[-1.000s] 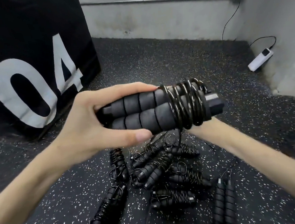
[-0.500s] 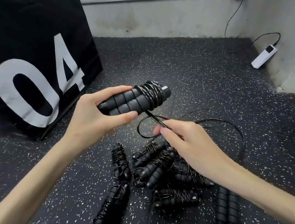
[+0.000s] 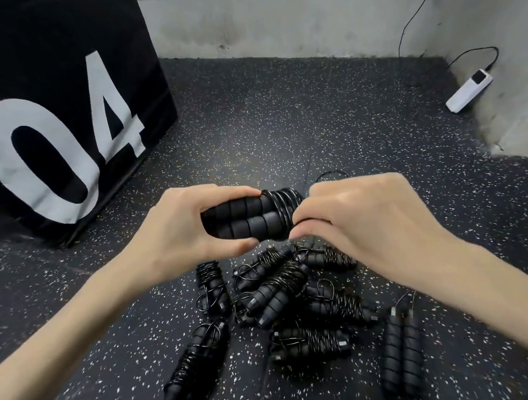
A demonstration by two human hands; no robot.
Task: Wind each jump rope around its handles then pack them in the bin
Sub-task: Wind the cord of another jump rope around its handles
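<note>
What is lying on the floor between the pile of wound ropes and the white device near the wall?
Head view: only bare speckled floor and one thin rope loop.

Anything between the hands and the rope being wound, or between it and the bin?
Nothing between hands and rope: the left hand grips the paired handles, and the right hand is at the wound cord. No bin is in view, so that path can't be judged. Wound ropes lie on the floor below.
</note>
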